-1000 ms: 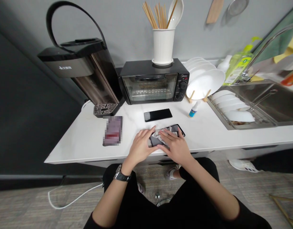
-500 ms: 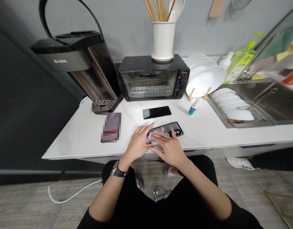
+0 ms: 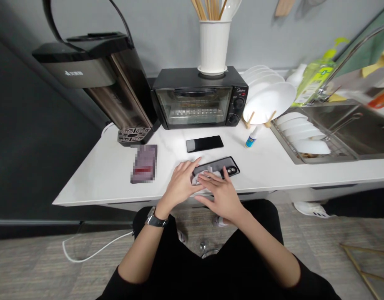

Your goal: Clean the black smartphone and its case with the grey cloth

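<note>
The white counter [image 3: 94, 179] spreads beneath both hands. The left hand [image 3: 180, 179] keeps thumb and fingers apart around one end of a phone case [image 3: 221, 164]; I cannot tell whether it grips the edge. The right hand [image 3: 223, 195] lies loosely spread over the case, which rests slantwise near the counter's front edge, smooth grey inside a black rim. Under the right fingertips is a crumpled whitish wipe [image 3: 196, 179]; a dark ringed camera patch [image 3: 232, 170] marks the right end.
</note>
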{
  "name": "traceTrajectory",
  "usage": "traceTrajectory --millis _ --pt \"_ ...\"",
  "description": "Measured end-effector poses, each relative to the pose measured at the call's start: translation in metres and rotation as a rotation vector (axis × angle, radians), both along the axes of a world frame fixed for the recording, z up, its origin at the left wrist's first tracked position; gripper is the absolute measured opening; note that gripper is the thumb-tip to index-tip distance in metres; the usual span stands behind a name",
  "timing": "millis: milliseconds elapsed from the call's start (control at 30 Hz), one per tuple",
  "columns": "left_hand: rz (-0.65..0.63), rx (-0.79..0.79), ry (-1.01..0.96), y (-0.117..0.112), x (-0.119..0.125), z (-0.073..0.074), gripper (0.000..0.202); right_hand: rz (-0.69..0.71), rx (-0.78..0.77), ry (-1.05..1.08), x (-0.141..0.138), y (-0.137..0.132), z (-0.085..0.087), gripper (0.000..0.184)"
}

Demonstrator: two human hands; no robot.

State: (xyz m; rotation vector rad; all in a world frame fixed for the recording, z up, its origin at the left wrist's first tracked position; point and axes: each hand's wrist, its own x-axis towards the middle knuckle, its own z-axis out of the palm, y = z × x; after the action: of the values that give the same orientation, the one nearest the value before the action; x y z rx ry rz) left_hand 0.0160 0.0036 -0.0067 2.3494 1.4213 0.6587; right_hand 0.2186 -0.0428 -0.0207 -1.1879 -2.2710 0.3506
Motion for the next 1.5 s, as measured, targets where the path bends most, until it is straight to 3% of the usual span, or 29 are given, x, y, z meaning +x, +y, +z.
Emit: traceTrajectory --millis 100,233,333,467,567,667,833,900,1000,1067,1133,1233,1333,1400,1500 --pt "0.025 0.015 0.01 0.001 -0.005 -0.003 0.091 0.028 0.012 -0.009 -0.005 0.02 0.003 0.055" --pt "0.053 0.023 0.031 0.001 -0.002 -0.003 0.093 -0.211 0.09 -0.048 0.032 0.036 0.001 0.05" --pt "0.057 0.013 0.035 0.002 0.003 -0.003 0.094 -0.346 0.117 -0.04 0.046 0.024 -0.001 0.052" --pt "0.029 0.008 0.015 0.004 0.002 -0.004 0.077 -0.125 0.03 0.012 0.014 -0.001 0.001 0.059" --pt "0.026 0.002 -0.001 0.005 -0.001 -0.006 0.068 -0.006 -0.031 0.049 -0.009 -0.001 0.003 0.063" --pt "0.047 0.01 -0.011 0.003 -0.001 -0.006 0.067 -0.069 0.004 -0.007 0.0 0.018 0.003 0.058" --pt "0.089 0.028 0.014 0.001 0.006 -0.005 0.075 -0.349 0.087 -0.048 0.036 0.029 0.0 0.053" --pt "0.089 0.015 0.015 0.002 0.006 -0.005 0.075 -0.304 0.068 -0.033 0.029 0.017 0.001 0.054" --pt "0.081 0.001 0.01 0.003 0.004 -0.006 0.071 -0.086 -0.001 0.017 0.002 0.001 0.004 0.062" --pt "0.068 -0.004 0.007 0.003 0.002 -0.007 0.069 -0.015 -0.026 0.026 -0.009 0.004 0.006 0.062" --pt "0.066 0.001 0.003 0.003 0.002 -0.006 0.067 -0.04 -0.014 -0.008 -0.004 0.016 0.007 0.056" --pt "0.098 0.003 0.009 0.002 0.005 -0.004 0.073 -0.183 0.049 -0.07 0.027 0.037 0.005 0.049" --pt "0.107 -0.009 0.02 0.002 0.009 -0.003 0.078 -0.297 0.102 -0.089 0.051 0.036 0.003 0.048" --pt "0.101 -0.009 0.014 0.002 0.009 -0.003 0.076 -0.234 0.092 -0.087 0.048 0.023 0.004 0.049" --pt "0.089 -0.009 0.006 0.003 0.006 -0.005 0.071 -0.025 0.025 -0.048 0.021 0.006 0.005 0.053"
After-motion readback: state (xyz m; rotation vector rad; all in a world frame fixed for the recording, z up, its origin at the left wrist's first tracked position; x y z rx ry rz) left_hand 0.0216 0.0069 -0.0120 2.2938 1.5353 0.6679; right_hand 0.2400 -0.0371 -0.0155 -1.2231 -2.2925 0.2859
